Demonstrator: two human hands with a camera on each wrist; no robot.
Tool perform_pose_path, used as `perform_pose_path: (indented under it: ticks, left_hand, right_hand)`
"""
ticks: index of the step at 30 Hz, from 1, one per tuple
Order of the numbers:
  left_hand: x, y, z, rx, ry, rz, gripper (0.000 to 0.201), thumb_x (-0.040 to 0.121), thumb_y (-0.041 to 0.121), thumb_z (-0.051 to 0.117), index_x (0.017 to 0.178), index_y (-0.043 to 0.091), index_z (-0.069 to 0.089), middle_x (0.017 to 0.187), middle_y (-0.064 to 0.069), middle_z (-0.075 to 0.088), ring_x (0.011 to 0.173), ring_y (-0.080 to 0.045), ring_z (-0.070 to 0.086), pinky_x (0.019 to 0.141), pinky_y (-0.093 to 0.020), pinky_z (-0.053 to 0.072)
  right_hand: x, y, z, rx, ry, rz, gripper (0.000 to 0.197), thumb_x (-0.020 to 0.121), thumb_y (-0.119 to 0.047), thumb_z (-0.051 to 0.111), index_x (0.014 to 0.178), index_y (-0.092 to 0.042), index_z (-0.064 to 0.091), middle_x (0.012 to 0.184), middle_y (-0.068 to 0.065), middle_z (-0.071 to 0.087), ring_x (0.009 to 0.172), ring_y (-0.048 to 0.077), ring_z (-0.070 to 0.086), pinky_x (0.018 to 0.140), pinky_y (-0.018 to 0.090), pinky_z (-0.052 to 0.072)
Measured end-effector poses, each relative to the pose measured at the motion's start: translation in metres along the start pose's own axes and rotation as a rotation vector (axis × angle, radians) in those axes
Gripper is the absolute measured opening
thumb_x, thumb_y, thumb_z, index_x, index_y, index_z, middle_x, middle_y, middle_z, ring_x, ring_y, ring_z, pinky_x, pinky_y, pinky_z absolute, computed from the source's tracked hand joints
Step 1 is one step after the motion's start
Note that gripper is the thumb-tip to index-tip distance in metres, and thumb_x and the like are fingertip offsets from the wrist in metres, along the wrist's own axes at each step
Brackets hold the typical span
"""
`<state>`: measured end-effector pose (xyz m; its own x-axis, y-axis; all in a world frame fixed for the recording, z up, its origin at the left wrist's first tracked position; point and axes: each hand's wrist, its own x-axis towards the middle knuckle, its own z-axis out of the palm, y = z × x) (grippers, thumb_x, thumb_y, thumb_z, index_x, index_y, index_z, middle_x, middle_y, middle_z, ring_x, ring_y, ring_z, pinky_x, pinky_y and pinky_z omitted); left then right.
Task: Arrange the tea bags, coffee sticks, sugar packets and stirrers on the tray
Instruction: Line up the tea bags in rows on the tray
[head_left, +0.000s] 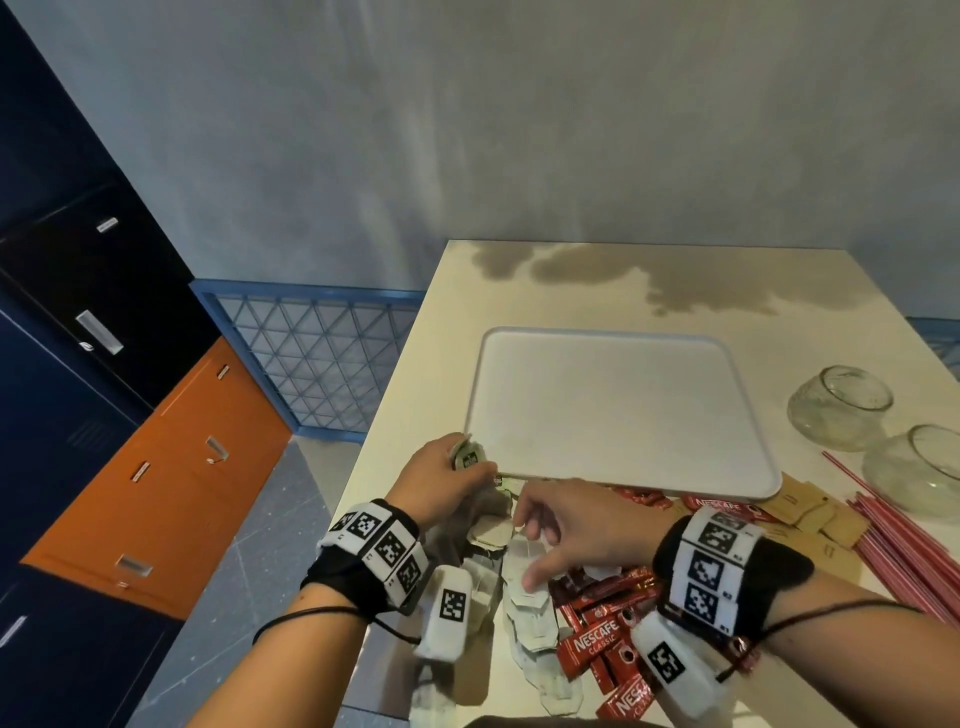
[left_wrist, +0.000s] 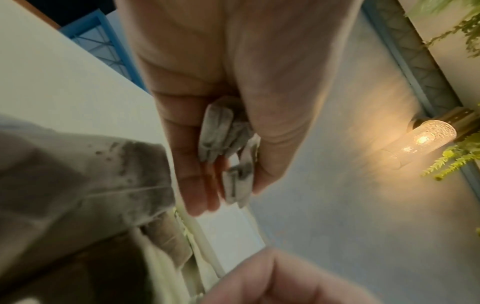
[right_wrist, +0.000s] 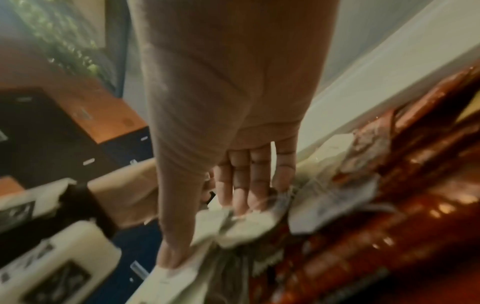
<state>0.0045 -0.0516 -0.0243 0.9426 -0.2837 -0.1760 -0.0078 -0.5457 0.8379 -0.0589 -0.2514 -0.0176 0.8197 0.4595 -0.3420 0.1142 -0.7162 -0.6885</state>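
Head view: nearest on the cream bench (head_left: 587, 291), papery tea bags (head_left: 530, 613) and glossy red coffee sticks (head_left: 597, 642) lie heaped, the right hand (head_left: 576, 525) resting loose fingers (right_wrist: 241, 185) on the bags. Just beyond, the left hand (head_left: 441, 478) grips several tea bags (left_wrist: 228, 144) beside the flat white tray (head_left: 613, 405), bare inside. Brown sugar packets (head_left: 815, 512), thin red stirrers (head_left: 904, 540) and two glass bowls (head_left: 841, 410) lie right.

I see bare forearms. Each wrist wears a black band (head_left: 347, 573) under a white strap of black-and-white square markers (head_left: 710, 564), a white camera pod (head_left: 448, 609) with its own marker, and thin black cords (head_left: 301, 618).
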Motion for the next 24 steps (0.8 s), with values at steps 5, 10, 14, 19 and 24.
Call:
perform_pose_path:
  ticks: [5,10,14,19,24]
  left_hand:
    - [0.002,0.009,0.004,-0.340,-0.148,-0.143,0.009,0.093,0.002,0.055,0.101,0.007,0.053,0.084,-0.015,0.072,0.063,-0.025,0.068,0.055,-0.033,0.057]
    - [0.014,0.010,-0.002,-0.308,-0.173,-0.235,0.015,0.096,0.018,0.060,0.093,0.003,0.064,0.077,-0.012,0.070,0.052,-0.022,0.062,0.058,-0.038,0.058]
    - [0.031,0.028,-0.003,-0.502,-0.298,-0.369,0.039,0.098,0.036,0.055,0.098,-0.002,0.066,0.078,-0.014,0.068,0.054,-0.020,0.057,0.056,-0.031,0.055]
    - [0.074,0.049,0.008,-0.715,-0.159,-0.300,0.031,0.096,0.028,0.061,0.096,-0.002,0.066,0.083,-0.018,0.065,0.057,-0.016,0.063,0.059,-0.027,0.059]
    - [0.111,0.039,0.004,-0.485,-0.071,-0.182,0.010,0.090,0.016,0.068,0.083,0.010,0.068,0.070,-0.006,0.066,0.052,-0.013,0.059,0.053,-0.027,0.055]
  right_hand:
    - [0.005,0.001,0.000,0.020,0.005,-0.021,0.028,0.077,-0.030,0.082,0.101,-0.021,0.070,0.082,-0.010,0.063,0.062,-0.007,0.052,0.058,0.010,0.039]
    - [0.008,0.001,-0.031,0.058,0.113,-0.054,0.018,0.081,-0.026,0.078,0.096,-0.022,0.069,0.088,-0.006,0.069,0.072,0.001,0.060,0.065,0.018,0.049]
    - [0.026,0.000,-0.066,-0.029,0.683,-0.157,0.014,0.079,-0.016,0.076,0.085,-0.019,0.064,0.080,-0.008,0.058,0.069,0.007,0.053,0.061,0.021,0.041]
    - [0.061,0.005,-0.070,-0.222,0.668,-0.177,0.015,0.078,-0.010,0.072,0.087,-0.016,0.061,0.084,-0.009,0.047,0.070,0.012,0.049,0.065,0.027,0.042]
    - [0.086,0.021,-0.085,-0.049,0.619,-0.108,0.031,0.088,-0.036,0.069,0.114,-0.025,0.056,0.102,-0.012,0.050,0.075,0.004,0.055,0.068,0.015,0.042]
